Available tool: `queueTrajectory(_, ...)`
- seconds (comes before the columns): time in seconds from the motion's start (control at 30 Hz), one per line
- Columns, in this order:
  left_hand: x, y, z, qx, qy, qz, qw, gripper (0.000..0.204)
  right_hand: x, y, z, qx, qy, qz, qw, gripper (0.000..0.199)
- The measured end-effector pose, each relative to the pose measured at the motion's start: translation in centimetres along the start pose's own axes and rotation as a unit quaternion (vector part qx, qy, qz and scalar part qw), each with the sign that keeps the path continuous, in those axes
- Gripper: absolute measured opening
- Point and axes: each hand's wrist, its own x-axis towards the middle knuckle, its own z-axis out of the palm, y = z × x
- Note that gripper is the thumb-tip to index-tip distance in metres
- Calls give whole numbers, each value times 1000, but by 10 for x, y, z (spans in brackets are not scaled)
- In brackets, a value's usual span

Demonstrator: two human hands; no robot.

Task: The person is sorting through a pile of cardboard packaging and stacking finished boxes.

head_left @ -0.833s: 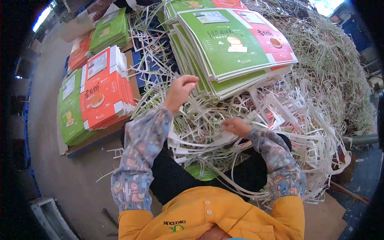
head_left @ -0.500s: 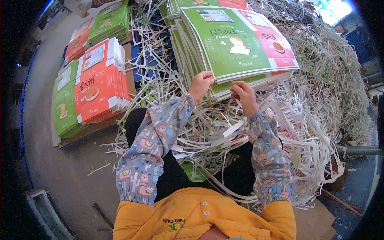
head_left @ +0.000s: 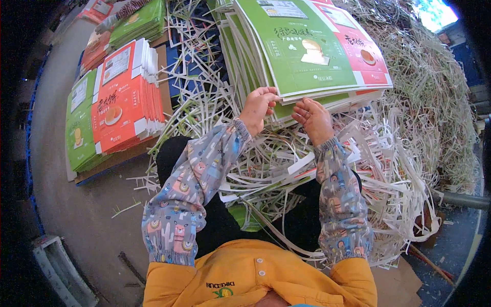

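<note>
Paper strips (head_left: 388,153) littered the floor. At twelve o'clock, the left hand (head_left: 257,106) and right hand (head_left: 313,116) pinched the near edge of the stack of printed sheets (head_left: 302,56), apparently separating some; lifting cleanly likely needed a firmer grip.

Big stack of flat green-and-red printed carton sheets (head_left: 307,56) sits dead center up top. Off to the left there's an orange-red stack (head_left: 125,100) with a green stack (head_left: 82,128) beside it, plus what look like more green sheets (head_left: 138,20) further back.
</note>
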Motion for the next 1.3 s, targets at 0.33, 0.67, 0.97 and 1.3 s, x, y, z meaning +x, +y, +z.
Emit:
queueTrajectory(0.33,-4,13,-2,-56,-60,-12,997,24,2,-7,12,99,-39,-5,994,23)
queueTrajectory(0.67,-8,22,0,-119,-120,-1,986,26,10,-16,30,95,-23,-8,995,19)
queueTrajectory(0.97,-6,35,-19,-101,8,35,994,22,4,-49,27,-39,-21,-172,984,17)
queueTrajectory(1.3,18,80,-64,-1,202,235,951,21,-124,22,-49,114,42,-52,991,31)
